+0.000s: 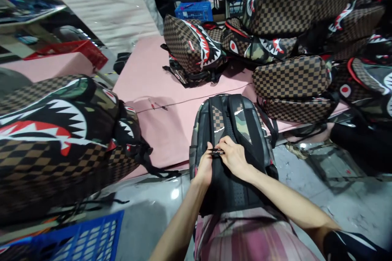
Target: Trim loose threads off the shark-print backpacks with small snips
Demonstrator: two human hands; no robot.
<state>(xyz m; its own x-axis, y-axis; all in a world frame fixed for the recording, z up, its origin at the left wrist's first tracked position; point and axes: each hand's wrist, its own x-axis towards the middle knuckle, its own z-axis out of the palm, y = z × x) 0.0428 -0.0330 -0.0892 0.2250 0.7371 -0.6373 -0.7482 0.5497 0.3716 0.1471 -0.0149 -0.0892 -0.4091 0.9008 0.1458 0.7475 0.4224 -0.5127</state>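
Observation:
A black backpack (227,179) with camouflage and checkered patches leans upright between my lap and the table edge, its shoulder straps (241,124) facing me. My left hand (205,167) is closed at the left strap, thumb raised. Close beside it, my right hand (234,158) is closed with its fingers bent. Between the fingertips of both hands is a small black strap buckle (217,152); its details are too small to make out.
More checkered shark-mouth backpacks lie on the pink table (165,130), including one stack (192,49) and a large pile (290,85). Another big backpack (55,130) stands at left. A small tool, apparently thread snips (157,106), lies on the table. A blue crate (92,236) sits lower left.

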